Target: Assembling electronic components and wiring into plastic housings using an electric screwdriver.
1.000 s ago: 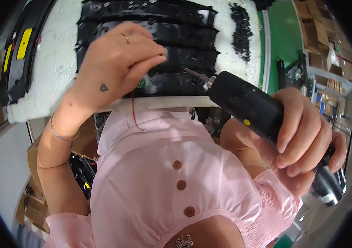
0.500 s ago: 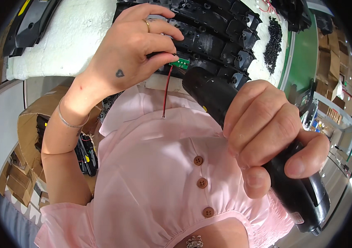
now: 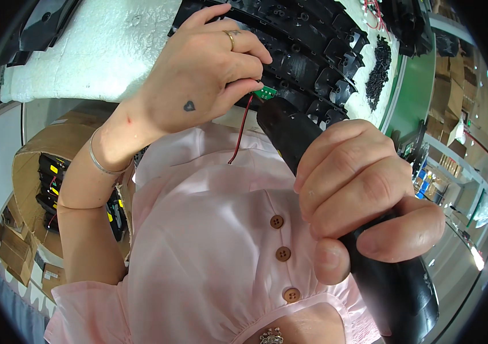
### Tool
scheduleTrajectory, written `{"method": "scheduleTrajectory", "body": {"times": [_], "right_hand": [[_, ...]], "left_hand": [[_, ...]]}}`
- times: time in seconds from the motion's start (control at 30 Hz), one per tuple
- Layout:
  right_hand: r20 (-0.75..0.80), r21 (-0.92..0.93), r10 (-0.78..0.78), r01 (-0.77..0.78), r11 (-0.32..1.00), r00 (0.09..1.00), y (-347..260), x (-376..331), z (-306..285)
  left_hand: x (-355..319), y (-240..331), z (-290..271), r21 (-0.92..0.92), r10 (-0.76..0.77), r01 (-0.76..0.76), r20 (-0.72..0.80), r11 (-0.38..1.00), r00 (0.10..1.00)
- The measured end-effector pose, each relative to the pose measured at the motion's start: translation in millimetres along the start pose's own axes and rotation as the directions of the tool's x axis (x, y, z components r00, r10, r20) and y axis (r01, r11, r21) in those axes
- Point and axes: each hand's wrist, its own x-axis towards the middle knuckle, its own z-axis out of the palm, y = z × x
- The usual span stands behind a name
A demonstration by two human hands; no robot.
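Note:
My left hand (image 3: 201, 74) is closed in a pinch at a small green circuit board (image 3: 266, 92), thumb and forefinger at its left end. A thin red and dark wire pair (image 3: 242, 129) hangs from the board towards my lap. In my right hand (image 3: 364, 189) is a black electric screwdriver (image 3: 290, 127), fingers wrapped round its barrel. Its nose points up and left, close to the board's right end; the bit cannot be seen. Beneath and beyond the board lie several black plastic housings (image 3: 298, 54) in a row; my left fingers hide part of them.
The housings rest on a white foam pad (image 3: 112, 51). A pile of small black screws (image 3: 379, 74) lies to their right, with red wires (image 3: 373, 14) behind. At far left is another black part (image 3: 40, 26). A cardboard box (image 3: 66, 137) with black, yellow-marked parts stands below left.
My left hand and the board have shifted slightly right and down in the picture. The screwdriver's rear end has swung left and down, its nose staying beside the board.

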Motion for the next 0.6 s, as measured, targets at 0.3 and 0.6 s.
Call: {"method": "scheduleTrajectory", "body": {"times": [0.3,0.6], "right_hand": [[-0.047,-0.012,-0.041,0.04,0.999,0.998,4,4,4],[-0.193,0.121,-0.237,0.263,0.957,0.952,-5,7,-25]], "left_hand": [[-7,-6,5,-0.044,-0.011,0.01,-0.022,0.999,1.0],[-4,-6,5,-0.048,-0.007,0.005,-0.023,0.999,1.0]]}}
